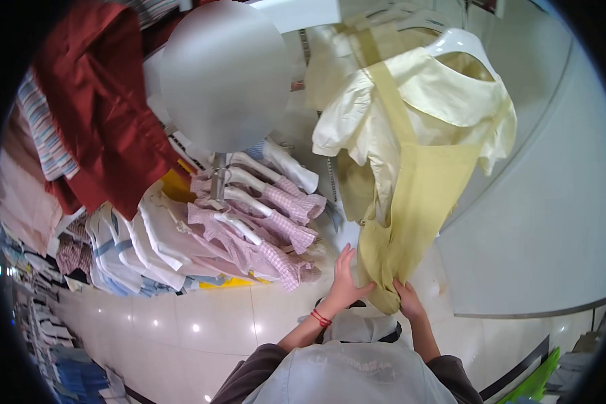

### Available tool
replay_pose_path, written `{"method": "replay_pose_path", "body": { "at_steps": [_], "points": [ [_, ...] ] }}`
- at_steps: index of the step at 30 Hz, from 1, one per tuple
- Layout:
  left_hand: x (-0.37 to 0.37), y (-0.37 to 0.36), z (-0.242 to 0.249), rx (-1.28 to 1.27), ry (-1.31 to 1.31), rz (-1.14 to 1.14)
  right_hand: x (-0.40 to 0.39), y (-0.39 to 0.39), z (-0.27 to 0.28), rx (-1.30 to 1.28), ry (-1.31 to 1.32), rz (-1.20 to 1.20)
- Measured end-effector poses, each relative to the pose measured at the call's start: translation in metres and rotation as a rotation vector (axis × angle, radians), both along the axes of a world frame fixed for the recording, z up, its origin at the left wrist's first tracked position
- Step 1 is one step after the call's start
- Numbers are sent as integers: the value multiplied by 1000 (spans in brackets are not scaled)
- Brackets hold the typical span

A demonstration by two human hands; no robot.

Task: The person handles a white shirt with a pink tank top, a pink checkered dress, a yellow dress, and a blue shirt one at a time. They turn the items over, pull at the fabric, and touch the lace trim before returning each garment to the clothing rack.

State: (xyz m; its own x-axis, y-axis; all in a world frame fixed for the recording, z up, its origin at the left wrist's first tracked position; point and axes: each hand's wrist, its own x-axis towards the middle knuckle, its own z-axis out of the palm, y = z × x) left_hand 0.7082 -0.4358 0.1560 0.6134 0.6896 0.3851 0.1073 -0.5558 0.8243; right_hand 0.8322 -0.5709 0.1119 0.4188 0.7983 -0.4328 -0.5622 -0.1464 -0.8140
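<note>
A yellow-green garment point(427, 195) with shoulder straps hangs over a cream short-sleeved top point(431, 94) on a white hanger point(461, 44). My left hand point(345, 283), with a red cord bracelet point(321, 318) at the wrist, is beside the garment's lower left edge; its fingers are spread and point upward, and the thumb reaches toward the cloth. At the lower right edge, my right hand point(409, 300) has its fingers and thumb closed on the garment's hem.
Pink checked clothes point(283, 209) and white tops point(141, 236) hang on a rack to the left. Dark red clothing point(101, 101) hangs at upper left. A curved pale wall point(539, 236) stands at right, above a glossy tiled floor point(215, 323).
</note>
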Motion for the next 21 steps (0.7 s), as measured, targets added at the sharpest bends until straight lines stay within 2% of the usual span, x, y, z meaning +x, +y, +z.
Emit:
{"method": "replay_pose_path", "body": {
  "at_steps": [2, 4, 6, 9, 12, 15, 18, 21],
  "points": [
    [-7, 14, -24, -269, 138, -184, 1, 6, -4, -7, 61, 57],
    [-21, 17, -55, -591, 420, -551, 2, 16, -7, -4, 75, 73],
    [-27, -3, -86, -535, 478, -644, 0, 26, -12, 13, 39, 46],
    [-43, -18, -99, -483, 580, -865, 1, 38, -37, -37, -138, -132],
    [-60, -3, -91, -445, 587, -641, -7, 45, -47, 45, -244, -386],
    [-88, 17, -133, -412, 448, -398, -8, 43, -90, -53, -318, -475],
    [-134, 33, -154, -477, 425, -233, -34, 49, -113, -71, -302, -272],
    [-192, 42, -173, -476, 535, -145, -83, 77, -116, -103, -344, 27]
  ]
}}
